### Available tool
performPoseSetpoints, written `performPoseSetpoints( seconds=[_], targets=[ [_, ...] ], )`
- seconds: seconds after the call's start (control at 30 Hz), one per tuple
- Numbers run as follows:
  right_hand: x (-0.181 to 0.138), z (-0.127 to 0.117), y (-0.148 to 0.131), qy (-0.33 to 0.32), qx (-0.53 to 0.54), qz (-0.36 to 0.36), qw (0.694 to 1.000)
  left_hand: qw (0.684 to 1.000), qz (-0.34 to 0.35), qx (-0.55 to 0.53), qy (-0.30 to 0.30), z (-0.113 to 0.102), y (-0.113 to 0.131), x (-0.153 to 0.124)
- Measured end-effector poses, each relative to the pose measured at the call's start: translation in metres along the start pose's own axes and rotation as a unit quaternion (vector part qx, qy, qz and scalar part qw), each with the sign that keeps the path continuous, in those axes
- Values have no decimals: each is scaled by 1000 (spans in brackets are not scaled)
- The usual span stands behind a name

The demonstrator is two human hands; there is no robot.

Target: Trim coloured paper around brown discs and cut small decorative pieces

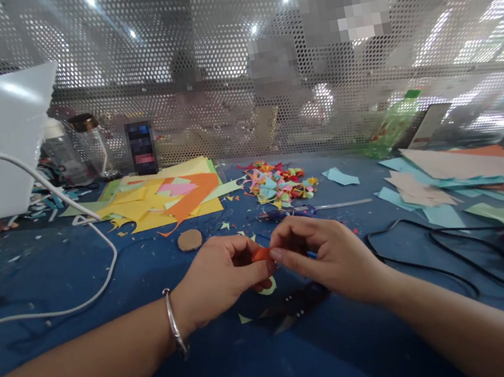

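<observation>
Both my hands meet over the blue table. My left hand, with a metal bangle on the wrist, pinches a small orange paper piece with curled fingers. My right hand pinches the same piece from the other side, fingers pressed together. A bit of blue shows under the right fingers. Dark scissors lie on the table just below my hands, beside a pale green paper scrap.
A heap of small folded coloured papers lies behind my hands, stacked yellow and orange sheets to its left. More paper sheets at right, a black cable, a white cable, a cardboard disc, jars and a perforated metal screen behind.
</observation>
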State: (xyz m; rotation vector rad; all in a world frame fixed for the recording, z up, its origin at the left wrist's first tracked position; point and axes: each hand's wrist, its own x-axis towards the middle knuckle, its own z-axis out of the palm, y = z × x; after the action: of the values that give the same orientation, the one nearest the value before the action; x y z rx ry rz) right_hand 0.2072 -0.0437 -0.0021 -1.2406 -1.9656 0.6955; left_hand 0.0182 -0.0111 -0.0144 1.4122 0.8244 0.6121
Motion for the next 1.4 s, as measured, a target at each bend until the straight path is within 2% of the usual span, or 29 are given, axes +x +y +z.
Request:
performPoseSetpoints(
  seconds=[0.5,0.83,1.13,1.3,1.4],
  targets=[
    [1,-2,3,-38,52,46,997,999,24,26,-31,-4,-3,-1],
    [1,-8,1,-53,62,49,995,998,-6,-15,-64,-1,4,-3],
    [-1,-7,3,-38,80,53,995,998,-40,-38,-33,0,8,-2],
    [0,-7,1,-30,58,51,997,998,-32,-32,-45,0,7,-3],
    [-1,-6,2,-16,55,46,997,997,-11,-17,-72,-2,7,-2]
  ],
)
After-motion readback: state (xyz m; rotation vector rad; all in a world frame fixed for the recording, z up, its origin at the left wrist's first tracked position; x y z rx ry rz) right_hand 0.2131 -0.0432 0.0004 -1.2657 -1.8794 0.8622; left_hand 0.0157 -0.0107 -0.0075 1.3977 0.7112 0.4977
